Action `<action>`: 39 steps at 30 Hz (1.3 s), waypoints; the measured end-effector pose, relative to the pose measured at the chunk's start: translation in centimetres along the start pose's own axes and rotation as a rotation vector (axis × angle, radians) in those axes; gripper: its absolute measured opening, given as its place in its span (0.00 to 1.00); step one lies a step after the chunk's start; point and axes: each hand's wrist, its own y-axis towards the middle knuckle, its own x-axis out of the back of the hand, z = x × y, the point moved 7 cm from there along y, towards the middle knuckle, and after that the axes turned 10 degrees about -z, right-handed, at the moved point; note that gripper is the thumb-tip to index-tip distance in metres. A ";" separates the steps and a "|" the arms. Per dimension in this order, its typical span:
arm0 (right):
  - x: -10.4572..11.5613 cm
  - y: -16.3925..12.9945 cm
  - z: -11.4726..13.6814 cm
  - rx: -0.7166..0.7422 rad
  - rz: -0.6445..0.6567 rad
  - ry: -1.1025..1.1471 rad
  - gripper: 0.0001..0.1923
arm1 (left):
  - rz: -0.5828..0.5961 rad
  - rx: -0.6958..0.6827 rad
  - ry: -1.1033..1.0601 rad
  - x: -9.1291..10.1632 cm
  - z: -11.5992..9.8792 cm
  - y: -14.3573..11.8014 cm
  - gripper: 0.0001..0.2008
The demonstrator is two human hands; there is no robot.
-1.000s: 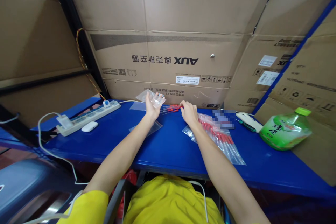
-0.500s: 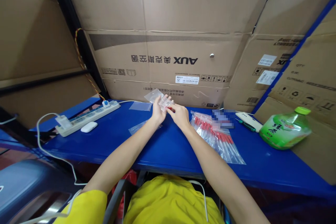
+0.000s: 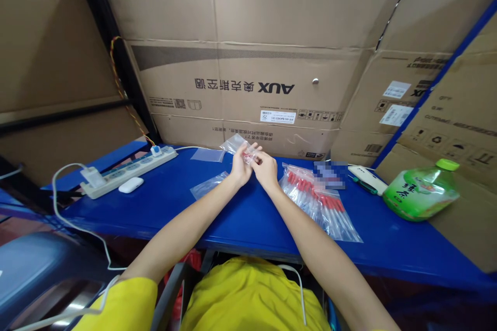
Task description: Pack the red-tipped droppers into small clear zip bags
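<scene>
My left hand [image 3: 241, 169] is closed around a small clear plastic bag [image 3: 234, 143], whose upper end sticks out past the thumb. Something small and red [image 3: 246, 154] shows in or behind the plastic; its kind I cannot make out. My right hand [image 3: 266, 170] meets the left at the bag's near edge, thumb and fingers pinched together there. To the right of my hands lie several slim, red-capped pens [image 3: 298, 183] in clear bags. Two flat clear bags lie to the left: one farther back [image 3: 207, 154], the other beside my left forearm [image 3: 208, 185].
On the blue table [image 3: 248, 217] a power strip [image 3: 130, 169] and a white earbud case [image 3: 131, 184] lie left. At the right are a pixelated item [image 3: 330, 175], a white device [image 3: 368, 180] and a green bottle [image 3: 421, 191]. Cardboard [image 3: 248, 77] walls the back.
Both hands have shifted slightly; the left has moved a little right and its fingers have curled in more over the bag. The red piece now shows between thumb and fingers of the left hand.
</scene>
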 end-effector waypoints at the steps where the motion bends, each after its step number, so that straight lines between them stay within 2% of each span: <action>1: 0.0 0.0 0.0 -0.004 0.001 -0.001 0.10 | -0.003 -0.002 -0.001 0.0 0.0 0.0 0.09; 7: -0.5 0.0 -0.4 -0.013 0.031 -0.009 0.08 | -0.081 0.027 -0.029 0.5 -0.7 0.5 0.07; 13: -0.3 0.8 -2.3 -0.029 0.085 0.028 0.11 | -0.184 0.037 -0.048 1.4 -2.1 1.1 0.05; 15: 0.3 1.1 -3.3 -0.023 0.077 -0.074 0.12 | -0.247 0.006 -0.059 2.1 -2.9 1.4 0.05; 18: 0.6 1.0 -4.6 0.029 0.119 -0.315 0.21 | -0.364 0.010 -0.060 3.3 -4.2 1.9 0.05; 20: 0.0 0.6 -5.5 0.036 0.201 -0.459 0.28 | -0.417 0.075 -0.019 4.0 -4.8 2.1 0.07; 22: -0.8 0.0 -6.1 0.021 0.299 -0.546 0.30 | -0.433 0.166 0.029 4.3 -5.3 2.3 0.10; 24: -1.5 -0.4 -6.3 0.023 0.375 -0.589 0.27 | -0.428 0.254 0.049 4.4 -5.7 2.4 0.11; 27: -1.9 -0.3 -6.1 0.028 0.396 -0.606 0.23 | -0.431 0.327 0.028 4.7 -6.3 2.5 0.12; 31: -1.6 0.2 -6.0 0.024 0.356 -0.549 0.18 | -0.437 0.326 0.016 5.1 -7.2 2.9 0.16; 36: -1.1 0.3 -5.8 0.091 0.346 -0.504 0.09 | -0.428 0.317 -0.036 5.2 -7.7 3.4 0.20; 39: -0.1 0.7 -5.0 0.130 0.285 -0.412 0.09 | -0.448 0.299 -0.046 5.3 -8.1 3.4 0.21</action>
